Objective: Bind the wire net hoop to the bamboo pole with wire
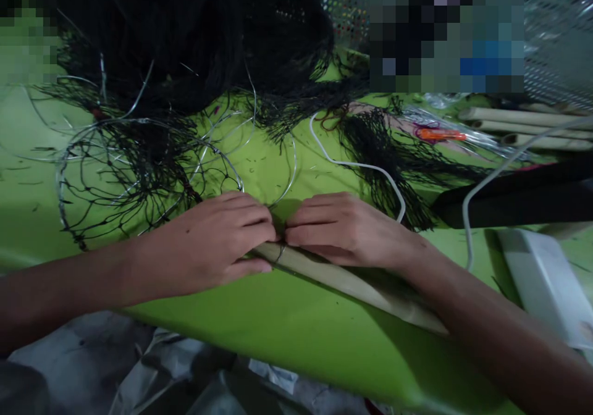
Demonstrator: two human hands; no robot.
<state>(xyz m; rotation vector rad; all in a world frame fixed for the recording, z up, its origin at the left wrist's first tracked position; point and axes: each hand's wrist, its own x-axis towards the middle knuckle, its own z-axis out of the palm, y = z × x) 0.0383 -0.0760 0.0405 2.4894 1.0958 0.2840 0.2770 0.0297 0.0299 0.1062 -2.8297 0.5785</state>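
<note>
A pale bamboo stick (370, 294) lies slanted near the front of a green table. My left hand (231, 236) is closed around its far end, thumb below and fingers on top. My right hand (331, 226) sits just above the stick, its fingers pinched close to the left fingertips; what they pinch is hidden. A thin dark cord (280, 253) circles the stick between the two hands. Behind my left hand, black netting (157, 174) is tied onto a wire hoop (59, 174).
Heaps of black net (185, 38) fill the back. At right are several bamboo tubes (532, 121), an orange-handled tool (442, 134), a black block-like object (523, 199), a white box (546, 279) and a white cable (467, 236). The green table's front edge (222, 359) runs below my hands.
</note>
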